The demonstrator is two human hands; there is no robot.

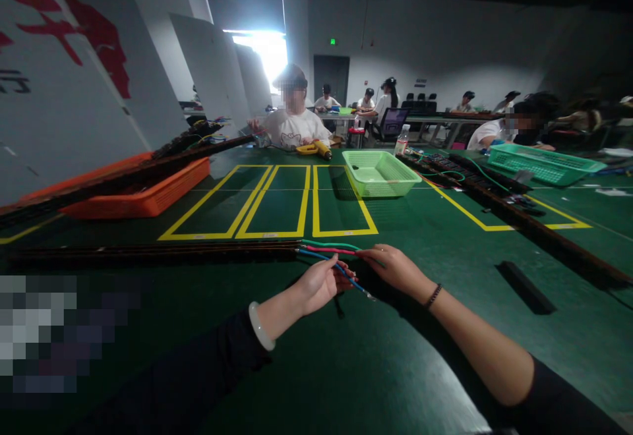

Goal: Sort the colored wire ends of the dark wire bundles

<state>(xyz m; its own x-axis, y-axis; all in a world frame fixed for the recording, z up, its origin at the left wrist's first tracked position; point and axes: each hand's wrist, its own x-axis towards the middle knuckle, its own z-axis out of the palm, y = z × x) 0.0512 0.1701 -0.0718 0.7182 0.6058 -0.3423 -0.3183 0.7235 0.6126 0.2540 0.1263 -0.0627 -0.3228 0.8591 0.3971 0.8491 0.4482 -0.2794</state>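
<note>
So the left hand has its thumb and curled fingers on the blue wire, loose end poking out toward 4 o'clock. Right hand has its fingertips pinched on the red wire; can't tell if the green wire just beside it is in that grip too. All three wires come out of the long dark strip at 9 o'clock from the hands. Light green basket sits near 12, orange crate at 10.
</note>
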